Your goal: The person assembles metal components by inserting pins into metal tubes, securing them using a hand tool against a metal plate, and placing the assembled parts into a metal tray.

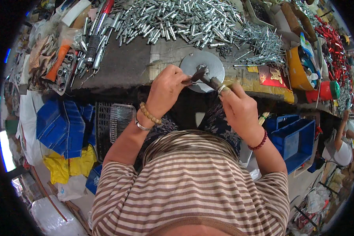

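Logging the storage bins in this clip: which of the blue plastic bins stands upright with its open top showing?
The blue bin at the person's right, beside the right hand's forearm. The blue bins on the left lie tipped and stacked.

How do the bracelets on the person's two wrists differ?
The left wrist bracelet of pale tan wooden beads has large, light beads, and a thin silver metal bangle sits beside it. The right wrist bracelet of dark red beads has small, dark beads and sits alone. Both are single bead strands.

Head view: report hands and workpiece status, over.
Left hand grip shut on dark tool. Right hand grip shut on dark cylindrical part. Both over round metal disc. Nothing between them.
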Available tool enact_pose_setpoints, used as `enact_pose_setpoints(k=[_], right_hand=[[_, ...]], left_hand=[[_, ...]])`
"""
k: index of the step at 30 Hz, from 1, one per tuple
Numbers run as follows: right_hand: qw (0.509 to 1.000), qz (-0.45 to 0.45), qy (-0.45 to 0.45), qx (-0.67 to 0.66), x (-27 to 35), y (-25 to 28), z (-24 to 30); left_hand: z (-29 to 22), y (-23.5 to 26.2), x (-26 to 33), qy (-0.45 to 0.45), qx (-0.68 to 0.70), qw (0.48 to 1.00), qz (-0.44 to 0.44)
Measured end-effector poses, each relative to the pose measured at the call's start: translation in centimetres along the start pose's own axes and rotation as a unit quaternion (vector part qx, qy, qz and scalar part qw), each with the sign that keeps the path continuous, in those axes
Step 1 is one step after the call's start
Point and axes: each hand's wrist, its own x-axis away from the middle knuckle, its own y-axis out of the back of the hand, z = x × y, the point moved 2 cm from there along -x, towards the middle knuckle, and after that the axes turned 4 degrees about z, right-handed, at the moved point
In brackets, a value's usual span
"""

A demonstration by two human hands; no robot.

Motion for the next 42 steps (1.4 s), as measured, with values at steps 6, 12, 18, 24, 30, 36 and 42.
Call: enact_pose_setpoints(k=[6, 12, 18, 24, 30, 36, 42], right_hand=[[0.998, -0.039, -0.026, -0.049, -2.3, 0.1, -1.9], [0.99, -0.046, 0.046, 0.128, -2.7, -0.8, 0.1], [0.996, 0.063, -0.066, -0.003, -0.6, -2.8, 0.9], [0.914, 0.169, -0.198, -0.311, 0.5, -4.8, 0.9], [0.814, 0.207, -0.269, -0.472, 0.8, -6.4, 2.2], [0.829, 0.235, -0.247, -0.443, 0.6, -8.0, 3.6], [0.856, 0.073, -0.244, -0.45, -0.4, -6.3, 1.0]], left_hand=[[-0.3, 0.4, -0.2, 0.009, -0.039, 0.999, 0.011], [0.4, 0.1, 0.3, 0.015, -0.023, 1.0, -0.009], [-0.8, -0.4, 1.7, 0.012, -0.056, 0.994, -0.092], [-1.5, -2.8, 4.3, 0.271, 0.29, 0.916, -0.055], [-1.7, -3.0, 4.6, 0.288, 0.465, 0.836, -0.053], [-1.0, -1.9, 6.5, 0.285, 0.442, 0.845, -0.095], [2.1, 3.0, 11.7, 0.344, 0.38, 0.834, -0.205]])
